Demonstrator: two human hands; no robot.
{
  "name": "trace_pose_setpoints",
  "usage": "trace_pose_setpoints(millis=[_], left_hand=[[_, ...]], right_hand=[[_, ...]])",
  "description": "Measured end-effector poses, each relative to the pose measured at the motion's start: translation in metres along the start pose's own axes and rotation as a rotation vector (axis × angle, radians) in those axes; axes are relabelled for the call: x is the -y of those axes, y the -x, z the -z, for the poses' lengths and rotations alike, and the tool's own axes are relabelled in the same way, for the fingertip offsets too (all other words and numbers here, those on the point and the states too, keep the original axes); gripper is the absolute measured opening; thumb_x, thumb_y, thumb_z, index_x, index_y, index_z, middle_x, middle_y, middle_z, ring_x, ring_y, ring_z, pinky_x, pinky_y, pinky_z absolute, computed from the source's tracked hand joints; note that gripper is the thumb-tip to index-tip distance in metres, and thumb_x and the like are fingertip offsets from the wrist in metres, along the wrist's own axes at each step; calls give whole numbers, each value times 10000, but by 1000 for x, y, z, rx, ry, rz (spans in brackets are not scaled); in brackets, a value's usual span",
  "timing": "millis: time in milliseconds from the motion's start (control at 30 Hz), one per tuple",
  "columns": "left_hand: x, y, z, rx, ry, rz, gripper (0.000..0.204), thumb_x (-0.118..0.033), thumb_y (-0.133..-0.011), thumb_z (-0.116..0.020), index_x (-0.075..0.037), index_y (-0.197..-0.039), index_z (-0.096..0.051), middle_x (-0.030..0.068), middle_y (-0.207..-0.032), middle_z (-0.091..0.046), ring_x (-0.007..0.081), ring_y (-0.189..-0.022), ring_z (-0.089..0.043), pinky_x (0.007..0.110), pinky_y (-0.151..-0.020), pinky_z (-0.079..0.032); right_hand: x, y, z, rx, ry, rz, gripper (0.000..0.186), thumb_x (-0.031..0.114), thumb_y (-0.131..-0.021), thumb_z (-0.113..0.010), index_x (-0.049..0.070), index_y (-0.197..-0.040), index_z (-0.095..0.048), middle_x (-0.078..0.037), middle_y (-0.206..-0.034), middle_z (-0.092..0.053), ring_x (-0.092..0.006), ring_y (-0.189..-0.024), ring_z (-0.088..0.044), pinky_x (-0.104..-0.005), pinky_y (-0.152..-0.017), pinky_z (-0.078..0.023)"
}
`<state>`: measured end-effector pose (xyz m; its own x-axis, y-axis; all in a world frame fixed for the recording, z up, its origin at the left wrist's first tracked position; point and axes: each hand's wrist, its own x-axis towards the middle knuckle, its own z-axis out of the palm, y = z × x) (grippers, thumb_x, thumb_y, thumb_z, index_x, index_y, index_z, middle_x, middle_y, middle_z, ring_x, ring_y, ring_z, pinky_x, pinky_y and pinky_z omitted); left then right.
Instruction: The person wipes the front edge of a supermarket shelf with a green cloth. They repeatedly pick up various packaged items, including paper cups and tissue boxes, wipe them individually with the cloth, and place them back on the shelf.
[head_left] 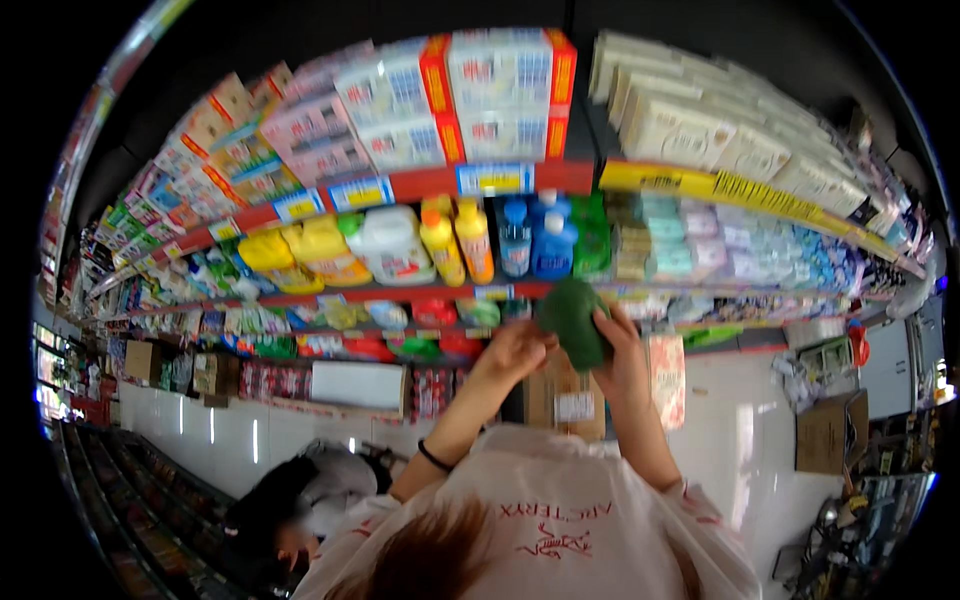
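A dark green, rounded thing (pixel 574 318) is in my right hand (pixel 624 352), which grips it from the right side with the thumb on its near face. Its surface looks smooth and its kind cannot be made out. My left hand (pixel 520 350) is just left of it, fingers curled and tips drawn together by its edge; whether they pinch anything is too blurred to see. Both hands are in front of the lower shelves. Behind them stand blue bottles (pixel 553 245), a green pack (pixel 591 236) and yellow bottles (pixel 441 244).
Above, a shelf holds white boxes (pixel 400 90) and cream packs (pixel 680 130). Below my hands are a cardboard carton (pixel 560 392) and a floral box (pixel 665 378). A white-topped case (pixel 357 384) is to the left. Another person (pixel 310 500) is at lower left, an open carton (pixel 832 435) at right.
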<state>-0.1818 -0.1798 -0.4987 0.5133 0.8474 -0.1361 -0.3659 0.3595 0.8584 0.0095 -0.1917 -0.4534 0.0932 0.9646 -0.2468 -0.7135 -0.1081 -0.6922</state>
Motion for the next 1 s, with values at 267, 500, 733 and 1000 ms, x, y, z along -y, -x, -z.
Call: trace_pose_setpoints(millis=[267,500,733,1000], left_hand=[[-24,18,-7,-315,80,-192,264,-137,-976,-648,-4,-1191,-572,29,-1067,-671,89,-959,-628,246,-825,-508],[-29,19,-7,-356,126,-244,214,-140,-972,-656,-12,-1130,-587,28,-1051,-666,89,-954,-622,248,-833,-506],[-27,15,-12,-285,111,-279,265,-187,-1036,-537,-87,-1278,-503,60,-1190,-618,164,-1113,-601,328,-942,-512],[-33,14,-22,-261,316,-150,265,-177,-1042,-508,-82,-1280,-441,92,-1231,-601,218,-1065,-652,429,-874,-586]], right_hand=[[-30,9,-15,232,-15,-64,273,134,-1009,-551,12,-1253,-566,-85,-1223,-609,-174,-1158,-564,-324,-1002,-431],[-31,13,8,306,224,-84,481,147,-949,-671,-9,-1372,-504,-114,-1316,-566,-212,-1231,-533,-359,-1054,-409],[-23,17,27,242,443,-52,348,125,-896,-742,12,-1199,-614,-63,-1181,-619,-132,-1040,-590,-296,-904,-470],[-9,34,8,206,1243,827,334,36,-809,-762,57,-1125,-655,-95,-1118,-627,-240,-1027,-625,-325,-919,-492]])
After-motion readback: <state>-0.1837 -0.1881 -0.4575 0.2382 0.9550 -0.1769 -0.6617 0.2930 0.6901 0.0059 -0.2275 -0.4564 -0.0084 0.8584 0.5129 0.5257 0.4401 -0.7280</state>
